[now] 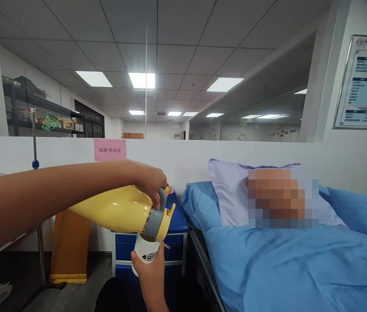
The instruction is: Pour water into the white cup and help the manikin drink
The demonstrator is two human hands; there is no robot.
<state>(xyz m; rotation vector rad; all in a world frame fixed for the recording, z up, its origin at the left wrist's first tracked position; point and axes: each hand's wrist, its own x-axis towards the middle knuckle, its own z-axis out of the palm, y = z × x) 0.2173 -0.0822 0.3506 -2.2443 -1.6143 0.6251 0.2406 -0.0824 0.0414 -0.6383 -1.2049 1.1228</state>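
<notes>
My left hand point(149, 180) is closed round the grey handle of a yellow thermos jug point(115, 212). The jug is tipped almost level, with its grey spout end pointing down to the right. Right under the spout is a white cup point(146, 251) with a dark striped mark. My right hand point(152, 277) comes up from below and grips it, thumb on the cup's left side. Spout and cup rim are touching or nearly so. I cannot see any liquid flowing.
Behind the cup stands a blue bedside cabinet point(177, 216). At right, a person lies in a bed under a blue cover point(284, 268), head on a lilac pillow point(228, 190). A drip stand pole point(34, 151) and an orange wooden stand point(69, 247) are at left.
</notes>
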